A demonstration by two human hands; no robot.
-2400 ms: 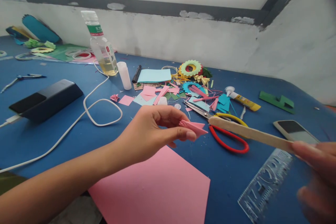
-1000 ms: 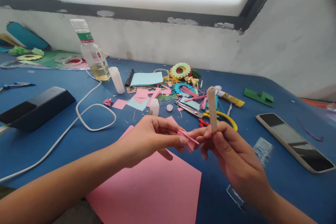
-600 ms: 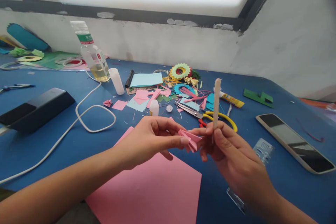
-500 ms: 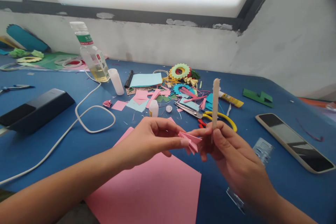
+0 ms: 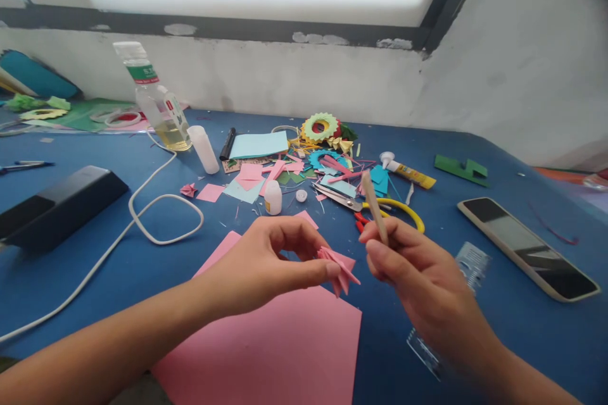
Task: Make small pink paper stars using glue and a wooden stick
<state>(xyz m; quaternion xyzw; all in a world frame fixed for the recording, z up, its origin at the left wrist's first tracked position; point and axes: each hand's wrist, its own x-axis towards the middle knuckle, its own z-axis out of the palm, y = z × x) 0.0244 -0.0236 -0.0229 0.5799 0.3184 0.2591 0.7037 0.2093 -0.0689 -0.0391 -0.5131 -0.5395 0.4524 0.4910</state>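
Note:
Between thumb and fingers, my left hand (image 5: 280, 259) pinches a folded pink paper piece (image 5: 341, 269) with pointed pleats. My right hand (image 5: 418, 272) grips a flat wooden stick (image 5: 374, 205), its upper end tilted to the left; a gap separates it from the folded paper. Beneath my left hand lies a large pink paper sheet (image 5: 289, 348). Just beyond the hands stand a small white glue bottle (image 5: 273, 197) and its loose cap (image 5: 301, 195). Scissors (image 5: 354, 202) with yellow handles lie behind my right hand, partly covered by the stick.
Paper scraps and cut paper rings (image 5: 322, 128) cover the back middle. A clear bottle (image 5: 159, 107) and white tube (image 5: 203, 149) stand at left, near a white cable (image 5: 137, 212) and dark device (image 5: 61, 202). A phone (image 5: 527, 247) and clear ruler (image 5: 472, 262) lie at right.
The wooden stick has tipped from upright toward the left, and my right hand has drawn off the folded paper. My left hand has turned the paper slightly. The view has shifted a little.

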